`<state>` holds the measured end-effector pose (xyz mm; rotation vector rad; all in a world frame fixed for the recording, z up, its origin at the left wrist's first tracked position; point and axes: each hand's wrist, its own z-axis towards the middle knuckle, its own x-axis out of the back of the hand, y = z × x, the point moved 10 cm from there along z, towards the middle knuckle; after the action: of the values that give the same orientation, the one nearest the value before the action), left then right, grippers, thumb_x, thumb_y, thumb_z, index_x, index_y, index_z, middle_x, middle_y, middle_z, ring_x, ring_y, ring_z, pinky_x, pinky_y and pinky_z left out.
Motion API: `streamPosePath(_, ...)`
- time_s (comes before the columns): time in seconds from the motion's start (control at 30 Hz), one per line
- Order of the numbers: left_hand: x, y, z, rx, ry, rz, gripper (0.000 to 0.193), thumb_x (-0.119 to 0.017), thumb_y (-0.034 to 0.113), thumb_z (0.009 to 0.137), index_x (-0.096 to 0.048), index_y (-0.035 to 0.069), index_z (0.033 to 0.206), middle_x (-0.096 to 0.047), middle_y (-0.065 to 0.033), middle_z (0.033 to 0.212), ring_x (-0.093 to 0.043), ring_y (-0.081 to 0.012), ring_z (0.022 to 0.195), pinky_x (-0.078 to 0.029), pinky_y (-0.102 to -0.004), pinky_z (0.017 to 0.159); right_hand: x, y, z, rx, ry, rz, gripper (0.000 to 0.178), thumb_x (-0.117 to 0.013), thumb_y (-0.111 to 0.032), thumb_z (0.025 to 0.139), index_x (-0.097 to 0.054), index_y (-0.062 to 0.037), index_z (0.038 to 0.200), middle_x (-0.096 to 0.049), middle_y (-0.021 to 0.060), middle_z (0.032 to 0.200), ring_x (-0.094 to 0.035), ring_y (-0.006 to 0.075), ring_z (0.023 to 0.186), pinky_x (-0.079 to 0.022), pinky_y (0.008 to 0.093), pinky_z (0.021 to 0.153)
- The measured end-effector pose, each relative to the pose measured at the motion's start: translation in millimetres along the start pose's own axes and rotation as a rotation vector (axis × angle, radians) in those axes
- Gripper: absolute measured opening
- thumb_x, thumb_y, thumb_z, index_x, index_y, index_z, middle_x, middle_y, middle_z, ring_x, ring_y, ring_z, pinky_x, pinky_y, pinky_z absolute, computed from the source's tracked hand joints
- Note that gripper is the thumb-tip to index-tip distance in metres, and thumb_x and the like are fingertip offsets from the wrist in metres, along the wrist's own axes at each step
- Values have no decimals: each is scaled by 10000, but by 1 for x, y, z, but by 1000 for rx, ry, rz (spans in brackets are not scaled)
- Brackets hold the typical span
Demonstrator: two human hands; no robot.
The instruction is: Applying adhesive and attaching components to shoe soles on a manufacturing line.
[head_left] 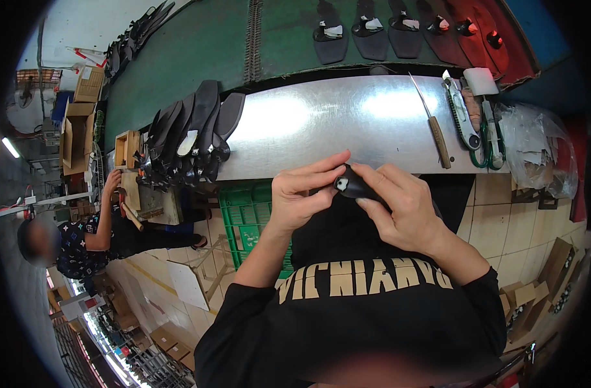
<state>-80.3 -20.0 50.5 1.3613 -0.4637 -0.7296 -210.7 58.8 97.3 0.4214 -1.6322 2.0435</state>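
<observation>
Above the near edge of a shiny metal table (289,139), both hands are closed about a small black shoe part (358,185) with a whitish patch at its end. My right hand (402,204) wraps the piece from the right, thumb below and fingers above. My left hand (305,194) holds its left end between straightened fingers and thumb. The fingers hide much of its shape. A heap of black sandal soles (202,119) lies on the left of the table. An awl (439,139) with a wooden handle lies to the right.
Right of the awl are a utility knife (460,113), green-handled scissors (494,139), a white block (480,81) and a clear plastic bag (535,139). Beyond runs a green conveyor belt (289,39) carrying sandals (331,39). A green crate (247,220) stands below; a co-worker (92,242) is at left.
</observation>
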Motion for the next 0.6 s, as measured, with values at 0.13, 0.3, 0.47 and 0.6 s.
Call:
streamPosePath(0.13, 1, -17, -1, 186, 79, -50, 403, -538, -135, 821, -664, -17, 1184, -559, -251, 1334, -637, -253, 1118, -591, -263, 793, -13, 41, -4, -168, -38, 235, 394, -685, -52, 802, -623, -30, 1191, -609, 135, 839, -628, 270, 716, -487, 351, 647)
streamPosePath(0.3, -2, -33, -2, 299, 38, -85, 406, -467, -70, 918, -618, 41, 1278, -554, -160, 1374, -609, -200, 1152, -600, -249, 772, -15, 45, -4, -138, 23, 273, 236, -679, -41, 810, -680, -11, 1044, -637, 128, 857, -646, 252, 738, -487, 326, 651)
streamPosePath(0.47, 0, -37, -3, 311, 110, -85, 431, -462, -85, 901, -624, 53, 1276, -572, -142, 1358, -625, -193, 1120, -598, -242, 761, -15, 28, 0, -49, 47, 23, 168, -691, -18, 774, -696, -33, 941, -597, 101, 805, -621, 266, 701, -481, 342, 611)
streamPosePath(0.6, 2, -35, -3, 342, 200, -66, 437, -468, -120, 848, -639, 3, 1231, -582, -193, 1327, -654, -221, 1079, -605, -238, 742, -12, 12, 3, 101, 64, -147, 164, -698, -22, 759, -697, -49, 920, -568, 90, 804, -610, 268, 703, -478, 359, 606)
